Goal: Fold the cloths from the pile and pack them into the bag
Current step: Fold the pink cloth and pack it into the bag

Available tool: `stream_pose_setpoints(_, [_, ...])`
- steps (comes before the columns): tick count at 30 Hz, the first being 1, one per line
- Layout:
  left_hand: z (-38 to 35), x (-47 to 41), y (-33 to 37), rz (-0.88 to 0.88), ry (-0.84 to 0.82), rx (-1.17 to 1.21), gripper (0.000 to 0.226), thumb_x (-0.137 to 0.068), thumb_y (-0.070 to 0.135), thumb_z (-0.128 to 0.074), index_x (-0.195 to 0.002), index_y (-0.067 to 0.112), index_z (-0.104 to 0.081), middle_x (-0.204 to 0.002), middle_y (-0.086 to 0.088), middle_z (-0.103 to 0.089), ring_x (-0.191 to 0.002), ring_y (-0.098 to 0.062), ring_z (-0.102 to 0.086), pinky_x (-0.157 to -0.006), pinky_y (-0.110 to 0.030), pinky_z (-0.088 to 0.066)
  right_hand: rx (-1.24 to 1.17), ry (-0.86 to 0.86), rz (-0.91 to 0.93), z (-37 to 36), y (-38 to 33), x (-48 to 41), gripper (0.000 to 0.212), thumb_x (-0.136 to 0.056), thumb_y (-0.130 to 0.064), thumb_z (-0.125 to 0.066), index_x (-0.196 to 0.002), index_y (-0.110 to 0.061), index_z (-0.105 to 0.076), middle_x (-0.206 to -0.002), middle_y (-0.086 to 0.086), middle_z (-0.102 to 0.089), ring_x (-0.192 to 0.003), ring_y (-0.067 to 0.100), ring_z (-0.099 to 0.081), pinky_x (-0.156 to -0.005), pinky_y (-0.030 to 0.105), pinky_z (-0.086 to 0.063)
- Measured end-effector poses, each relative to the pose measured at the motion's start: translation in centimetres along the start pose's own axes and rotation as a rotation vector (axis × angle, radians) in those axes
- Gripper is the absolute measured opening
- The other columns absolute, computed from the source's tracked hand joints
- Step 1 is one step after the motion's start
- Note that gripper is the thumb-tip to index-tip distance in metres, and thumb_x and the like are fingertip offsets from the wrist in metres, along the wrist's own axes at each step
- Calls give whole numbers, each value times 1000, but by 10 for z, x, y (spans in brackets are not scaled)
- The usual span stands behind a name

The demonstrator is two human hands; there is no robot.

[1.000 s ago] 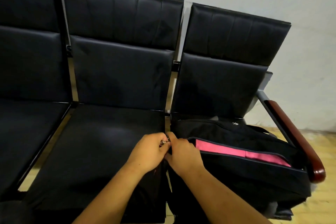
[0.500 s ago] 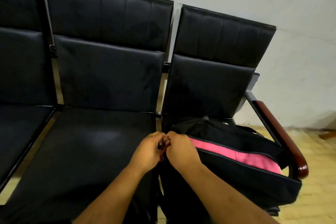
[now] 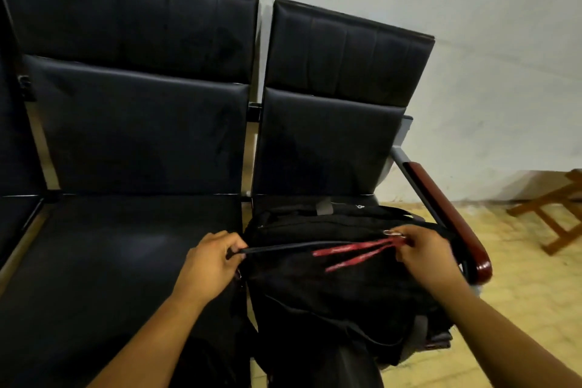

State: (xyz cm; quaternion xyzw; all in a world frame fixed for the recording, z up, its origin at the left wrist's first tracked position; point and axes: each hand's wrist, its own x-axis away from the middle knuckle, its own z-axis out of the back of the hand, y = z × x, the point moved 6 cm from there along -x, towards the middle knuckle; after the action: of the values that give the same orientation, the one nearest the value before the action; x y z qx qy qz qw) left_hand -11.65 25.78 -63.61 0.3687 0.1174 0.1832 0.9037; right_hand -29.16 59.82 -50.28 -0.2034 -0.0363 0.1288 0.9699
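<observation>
L hand (image 3: pixel 210 263) & R hand (image 3: pixel 425 250) well apart, fingers (image 3: pixel 229 244) curled, pinching.

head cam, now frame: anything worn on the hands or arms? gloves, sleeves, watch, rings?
Nothing worn that shows. The left hand and right hand have no gloves, and no ring is visible. The left forearm and right forearm are uncovered down to the frame edge: no sleeve, watch or band in view.

Black bag (image 3: pixel 330 290), zipped, on seat (image 3: pixel 126 246)
</observation>
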Motion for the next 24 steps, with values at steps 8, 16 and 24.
stream_pose_setpoints(8, [-22,-11,153,-347,93,-34,41,-80,13,-62,-112,37,-64,-124,22,-50,-120,-3,-44,-106,-28,-32,50,77,-134,40,79,-9,25,-92,-11,-61,-78,-28,-71,-60,-5,-69,-53,12,-65,-52,34,-54])
stream_pose_setpoints(16, [-128,-60,232,-515,-221,-469,32,-98,51,-57,-120,28,-67,-114,5,-61,-115,-21,-56,-86,-35,-39,-100,56,-100,47,90,-22,26,-96,-15,-59,-76,-23,-72,-64,-4,-72,-52,13,-65,-49,26,-51])
stream_pose_setpoints(24, [-105,-56,207,-564,-211,-304,42,-100,61,-41,-94,30,-69,-87,13,-53,-90,-5,-54,-61,-28,-47,35,111,-265,63,195,-43,24,-91,-13,-66,-72,-27,-63,-67,-4,-68,-68,20,-64,-56,26,-38])
